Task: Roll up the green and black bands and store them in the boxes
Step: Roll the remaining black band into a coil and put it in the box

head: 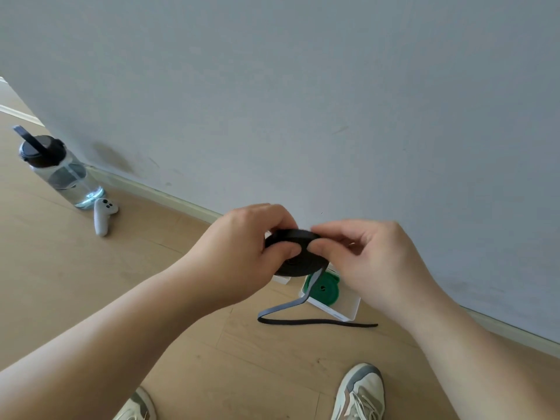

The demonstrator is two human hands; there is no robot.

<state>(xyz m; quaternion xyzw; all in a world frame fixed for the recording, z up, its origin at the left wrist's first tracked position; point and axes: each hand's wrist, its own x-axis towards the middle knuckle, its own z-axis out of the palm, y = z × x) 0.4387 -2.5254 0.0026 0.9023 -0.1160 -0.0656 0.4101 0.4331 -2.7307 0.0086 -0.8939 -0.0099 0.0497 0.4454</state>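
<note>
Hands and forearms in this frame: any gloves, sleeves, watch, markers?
Nothing worn. The left hand and right hand are bare: no gloves, rings or markers visible. The left forearm and right forearm are bare to the frame edge, with no sleeve, watch or strap in view.

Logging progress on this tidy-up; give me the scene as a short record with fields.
black band: partly rolled, held by both hands, tail trailing on the floor
green band: rolled, inside white box
second box: only a corner visible
left hand: grips the roll
right hand: pinches the roll
nearby: water bottle, white controller
</note>
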